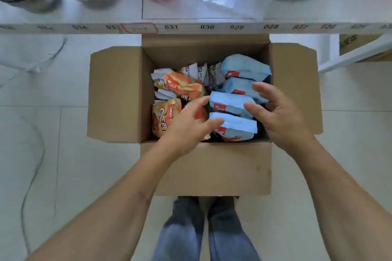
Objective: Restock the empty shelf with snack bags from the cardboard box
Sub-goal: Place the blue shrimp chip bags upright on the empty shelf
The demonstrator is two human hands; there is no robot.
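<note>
The box (203, 167) stands open on the floor at 12 o'clock from the person's feet, its four flaps folded out, directly below the shelf (191, 27) edge with its numbered labels. At 9 o'clock inside the box lie the orange bags (163, 118), crumpled and glossy, with white bags (201, 72) upright behind them at 12 o'clock. The left hand (188, 131) hovers over the orange bags, fingers spread and reaching toward 2 o'clock, holding nothing; whether its fingertips touch a bag cannot be told. At 3 o'clock inside the box four blue bags (228, 103) stand on edge in a row, each puffed, with a red mark near one corner. The right hand (275, 112) hangs over this row, fingers loosely extended, thumb apart, gripping nothing yet. The bags appear light, soft and air-filled, with slick film that may slide under a loose grip, and contents likely brittle. Recommended hold: flat sides of a blue bag between both palms, or pinch the top seam; avoid squeezing the middle.
</note>
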